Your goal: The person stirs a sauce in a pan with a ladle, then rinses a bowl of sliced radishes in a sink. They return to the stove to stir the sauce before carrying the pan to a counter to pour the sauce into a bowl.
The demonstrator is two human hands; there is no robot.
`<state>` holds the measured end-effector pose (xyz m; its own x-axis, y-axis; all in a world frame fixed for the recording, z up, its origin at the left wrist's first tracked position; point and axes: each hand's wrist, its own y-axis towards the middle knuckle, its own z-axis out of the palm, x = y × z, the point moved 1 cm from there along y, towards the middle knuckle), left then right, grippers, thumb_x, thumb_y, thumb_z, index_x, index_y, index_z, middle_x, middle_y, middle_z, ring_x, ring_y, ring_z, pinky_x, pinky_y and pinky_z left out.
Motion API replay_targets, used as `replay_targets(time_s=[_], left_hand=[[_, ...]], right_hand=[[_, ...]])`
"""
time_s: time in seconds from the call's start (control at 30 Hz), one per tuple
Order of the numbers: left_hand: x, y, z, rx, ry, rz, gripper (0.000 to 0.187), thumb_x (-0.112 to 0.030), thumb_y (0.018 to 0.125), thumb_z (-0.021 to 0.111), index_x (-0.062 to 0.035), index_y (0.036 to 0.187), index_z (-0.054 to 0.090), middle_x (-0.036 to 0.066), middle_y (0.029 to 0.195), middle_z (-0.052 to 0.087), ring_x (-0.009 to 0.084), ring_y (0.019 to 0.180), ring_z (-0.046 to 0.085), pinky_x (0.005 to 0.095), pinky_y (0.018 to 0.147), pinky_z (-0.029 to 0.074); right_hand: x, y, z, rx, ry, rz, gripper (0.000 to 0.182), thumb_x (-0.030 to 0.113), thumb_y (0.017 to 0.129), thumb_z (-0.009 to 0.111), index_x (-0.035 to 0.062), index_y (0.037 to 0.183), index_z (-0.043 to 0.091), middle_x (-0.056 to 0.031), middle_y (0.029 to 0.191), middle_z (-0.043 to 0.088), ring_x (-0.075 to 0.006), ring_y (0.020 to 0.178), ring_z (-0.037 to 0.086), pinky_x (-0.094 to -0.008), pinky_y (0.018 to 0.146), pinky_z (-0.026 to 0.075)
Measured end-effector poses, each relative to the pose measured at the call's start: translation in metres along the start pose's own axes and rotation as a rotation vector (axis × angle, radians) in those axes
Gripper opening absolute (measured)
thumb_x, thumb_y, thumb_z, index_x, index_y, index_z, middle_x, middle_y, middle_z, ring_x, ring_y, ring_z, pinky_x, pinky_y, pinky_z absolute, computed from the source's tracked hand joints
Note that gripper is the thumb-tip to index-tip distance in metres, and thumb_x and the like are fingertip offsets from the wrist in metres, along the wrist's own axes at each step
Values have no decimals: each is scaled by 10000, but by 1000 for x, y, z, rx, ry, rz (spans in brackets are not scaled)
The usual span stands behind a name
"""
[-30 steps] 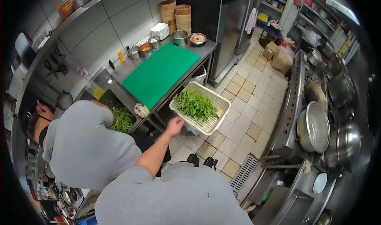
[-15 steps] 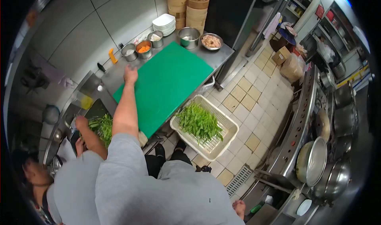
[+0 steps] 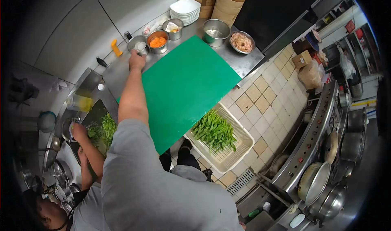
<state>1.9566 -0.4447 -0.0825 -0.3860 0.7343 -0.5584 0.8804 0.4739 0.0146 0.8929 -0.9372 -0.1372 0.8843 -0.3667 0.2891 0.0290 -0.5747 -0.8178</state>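
My left hand is at the near side of a small steel pot with something pale in it. Its fingers are curled at the pot's rim, partly hidden by the back of the hand. Beside that pot stand a steel pot of orange pieces and another with whitish contents. Under my left forearm a green cutting board covers much of the steel counter. Only a sliver of my right hand shows at the bottom edge, its fingers hidden.
A white basket of leafy greens stands below the board's edge. At the left, a co-worker's hands are at a sink with greens. A steel bowl, a bowl of minced meat, stacked plates and steamers line the back. A stove is right.
My left hand has moved up to the small steel pot. The view has shifted closer to the counter. My right hand has mostly dropped out of sight. The co-worker's hands have moved over the sink.
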Motion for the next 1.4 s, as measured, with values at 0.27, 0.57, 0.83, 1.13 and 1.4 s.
replay_targets(time_s=[0.27,0.57,0.83,1.13,1.4], left_hand=[[50,-29,-11,-327,-162,373,274,-192,810,778,-62,1018,656,218,1003,690,421,951,655,480,848,514],[1,-198,-40,-92,-74,828,434,-317,943,685,-23,1261,656,207,1226,689,386,1083,671,464,907,529],[-119,-701,-42,851,-572,1376,107,34,890,588,18,995,595,71,874,577,177,816,531,313,777,490],[-60,-1220,-126,1963,-485,1747,178,66,876,718,-25,954,587,-8,843,613,62,769,548,220,699,461],[92,-1470,-208,2751,-1,1740,261,116,836,735,-35,982,580,-4,884,638,58,829,594,223,727,485]], right_hand=[[-83,61,1,-200,-274,-503,159,168,1011,618,41,918,643,-91,839,692,-177,761,642,-340,695,529],[-34,-20,34,-217,-255,-402,342,344,926,590,23,1011,671,-235,977,692,-410,933,667,-478,794,513],[-210,-60,-19,-370,477,-242,340,350,932,656,64,1112,692,-147,983,735,-271,956,710,-405,803,561],[-376,-195,-26,-664,1497,-218,406,405,1006,622,72,1240,602,-69,1094,671,-183,955,689,-336,740,592],[-432,-245,-72,-671,2075,-456,608,514,1017,578,96,1438,444,-127,1294,566,-242,1079,630,-412,811,601]])
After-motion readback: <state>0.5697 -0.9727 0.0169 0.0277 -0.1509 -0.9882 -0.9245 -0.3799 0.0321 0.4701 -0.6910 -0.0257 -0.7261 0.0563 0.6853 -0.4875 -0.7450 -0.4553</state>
